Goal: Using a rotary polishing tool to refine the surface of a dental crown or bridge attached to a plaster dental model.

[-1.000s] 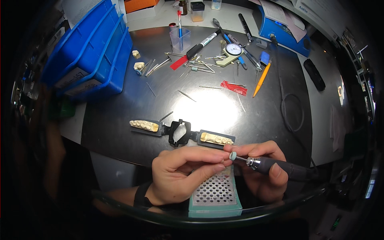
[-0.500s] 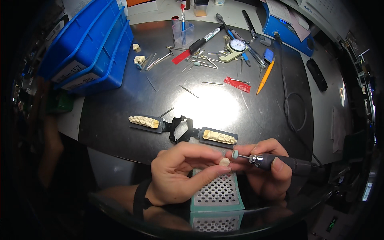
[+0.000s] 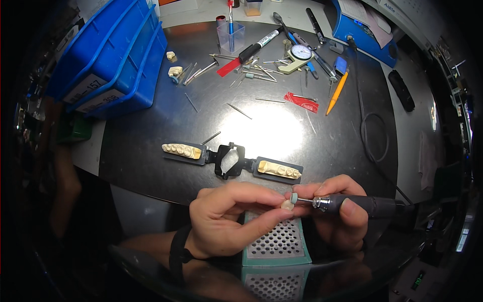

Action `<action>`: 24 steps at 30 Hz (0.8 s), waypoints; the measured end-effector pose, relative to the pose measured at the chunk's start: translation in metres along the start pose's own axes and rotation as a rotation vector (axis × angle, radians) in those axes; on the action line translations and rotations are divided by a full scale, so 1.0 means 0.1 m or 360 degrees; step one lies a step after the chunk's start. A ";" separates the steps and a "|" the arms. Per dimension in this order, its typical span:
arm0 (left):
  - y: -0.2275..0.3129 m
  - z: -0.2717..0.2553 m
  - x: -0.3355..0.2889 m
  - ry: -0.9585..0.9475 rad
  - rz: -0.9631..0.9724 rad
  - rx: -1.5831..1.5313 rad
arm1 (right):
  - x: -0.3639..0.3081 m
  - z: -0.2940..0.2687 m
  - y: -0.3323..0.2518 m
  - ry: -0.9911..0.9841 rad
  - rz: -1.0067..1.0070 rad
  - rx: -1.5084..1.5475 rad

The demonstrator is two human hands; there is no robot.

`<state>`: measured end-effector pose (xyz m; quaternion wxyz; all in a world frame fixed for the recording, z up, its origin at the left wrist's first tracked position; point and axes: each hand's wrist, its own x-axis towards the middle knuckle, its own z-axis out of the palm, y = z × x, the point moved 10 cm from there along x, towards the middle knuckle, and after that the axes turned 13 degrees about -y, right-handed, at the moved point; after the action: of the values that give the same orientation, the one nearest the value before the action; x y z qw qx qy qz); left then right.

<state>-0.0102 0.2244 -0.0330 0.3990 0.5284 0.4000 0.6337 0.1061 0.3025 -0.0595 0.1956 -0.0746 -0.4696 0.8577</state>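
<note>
Between the thumb and fingertips of my left hand [image 3: 234, 216] is a small cream dental crown [image 3: 287, 205]. My right hand [image 3: 342, 214] is wrapped round a dark rotary handpiece [image 3: 370, 205]. The handpiece's small green grinding wheel [image 3: 294, 198] meets the upper edge of the crown. Both hands are close together above a perforated grate [image 3: 277, 244] with a green frame. Just beyond them lies a black hinged articulator [image 3: 230, 161], opened flat, with a plaster tooth model [image 3: 182, 150] on its left plate and another model [image 3: 279, 170] on its right.
Blue stacked bins [image 3: 115, 60] stand at the left. Burs [image 3: 259, 73], a marker [image 3: 259, 44], a dial caliper [image 3: 300, 53] and an orange pencil [image 3: 337, 93] lie across the back of the dark tabletop. At the right, the handpiece's cord [image 3: 363, 121] runs from a blue control box [image 3: 365, 35].
The grinding wheel, apart from the crown before, has come against it. The crown has shifted slightly right and turned in my left fingers. The view has moved a little.
</note>
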 end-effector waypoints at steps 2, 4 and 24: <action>0.00 -0.01 0.00 -0.0013 -0.0036 0.0061 | 0.01 0.02 -0.01 -0.0019 -0.0026 0.0002; 0.00 -0.02 0.01 -0.0006 -0.0026 0.0052 | 0.01 -0.02 0.01 0.0060 0.0007 0.0017; -0.01 -0.07 0.04 0.0077 0.0011 0.0047 | 0.03 -0.02 0.00 -0.0035 -0.0054 0.0229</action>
<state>-0.0177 0.2273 -0.0333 0.3790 0.5202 0.4170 0.6417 0.1041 0.3055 -0.0603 0.2098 -0.0430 -0.4100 0.8866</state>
